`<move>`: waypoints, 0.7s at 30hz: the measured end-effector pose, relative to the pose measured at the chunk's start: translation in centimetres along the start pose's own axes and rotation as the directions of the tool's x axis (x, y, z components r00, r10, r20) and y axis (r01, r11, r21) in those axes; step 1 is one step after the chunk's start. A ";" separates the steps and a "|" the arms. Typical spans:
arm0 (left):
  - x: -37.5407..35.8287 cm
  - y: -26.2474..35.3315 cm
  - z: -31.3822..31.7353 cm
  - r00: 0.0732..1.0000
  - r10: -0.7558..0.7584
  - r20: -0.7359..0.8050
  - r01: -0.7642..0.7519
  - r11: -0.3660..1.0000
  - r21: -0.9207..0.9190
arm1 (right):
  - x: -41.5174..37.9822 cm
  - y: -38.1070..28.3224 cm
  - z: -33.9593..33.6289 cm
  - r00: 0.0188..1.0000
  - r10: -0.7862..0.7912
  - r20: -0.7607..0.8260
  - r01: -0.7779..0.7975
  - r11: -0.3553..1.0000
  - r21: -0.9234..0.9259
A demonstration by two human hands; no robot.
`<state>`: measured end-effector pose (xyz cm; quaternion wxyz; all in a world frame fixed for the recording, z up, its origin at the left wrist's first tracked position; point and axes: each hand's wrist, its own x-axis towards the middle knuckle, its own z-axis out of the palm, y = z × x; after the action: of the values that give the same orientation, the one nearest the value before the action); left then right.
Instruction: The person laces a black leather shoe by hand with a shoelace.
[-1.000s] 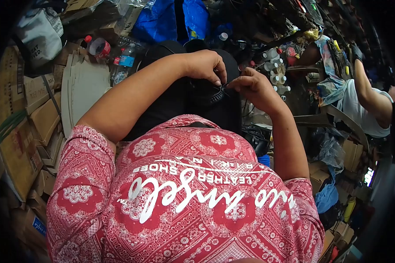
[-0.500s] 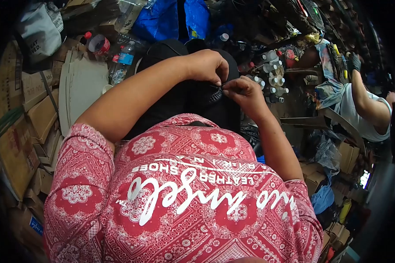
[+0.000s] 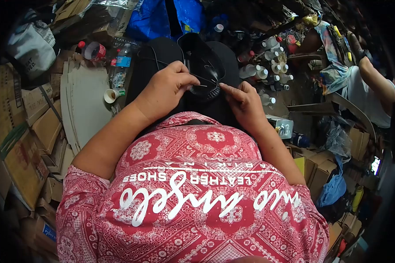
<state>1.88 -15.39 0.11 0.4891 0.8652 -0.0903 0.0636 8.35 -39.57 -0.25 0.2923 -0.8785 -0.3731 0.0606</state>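
Note:
A shiny black leather piece (image 3: 202, 65), apparently part of a shoe, lies on my lap between my knees. Its near edge carries a row of thick stitches (image 3: 213, 93). My left hand (image 3: 167, 87) is closed, pinching a thin metal needle (image 3: 200, 85) that points toward this edge. Black thread (image 3: 156, 55) loops above the hand and round to the leather. On the other side, my right hand (image 3: 245, 101) grips the stitched edge between thumb and fingertips. The tips of my left fingers are partly hidden.
Several plastic bottles (image 3: 274, 55) stand to the right, beyond my knee. At left are cardboard sheets (image 3: 81, 101) and a paper cup (image 3: 111, 95). A blue bag (image 3: 151, 19) lies ahead. A co-worker's arm (image 3: 378, 79) shows at far right.
My left hand has moved left and toward me, away from the stitched edge, and the needle now shows. More of the leather piece is visible. My right hand stays at the edge.

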 end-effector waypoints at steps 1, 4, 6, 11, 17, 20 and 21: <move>-0.1 -0.1 0.2 1.000 0.001 0.003 -0.001 1.000 -0.001 | 0.0 0.1 -0.1 1.000 0.003 -0.001 -0.003 1.000 0.000; 0.1 -0.5 0.5 0.998 0.019 0.053 -0.031 0.975 0.219 | 0.1 0.3 -0.5 0.996 0.073 0.049 -0.078 0.991 0.111; 0.7 -0.6 0.7 0.991 0.131 0.004 -0.115 0.857 0.502 | 0.0 0.4 -0.7 0.991 0.108 0.084 -0.119 0.982 0.147; 1.8 -0.9 0.8 0.993 0.120 -0.008 -0.112 0.948 0.297 | 1.0 2.3 -1.5 0.974 0.136 0.181 -0.190 0.928 0.321; 1.1 -1.2 -0.7 0.977 0.193 0.086 -0.209 0.823 0.528 | 1.3 1.7 -2.2 0.988 -0.044 0.151 0.052 0.997 -0.050; 0.5 -1.7 -3.6 0.984 0.165 0.073 -0.175 0.772 0.611 | 0.4 0.8 -1.5 0.993 -0.093 0.069 0.103 0.983 -0.153; 0.3 -1.9 -4.7 0.991 0.128 0.040 -0.126 0.786 0.606 | 0.2 0.7 -1.4 0.994 -0.095 0.056 0.103 0.980 -0.171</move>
<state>2.50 -10.40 1.02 0.1808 0.9681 -0.1223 0.1231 9.33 -40.48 0.54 0.2085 -0.8793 -0.4269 0.0340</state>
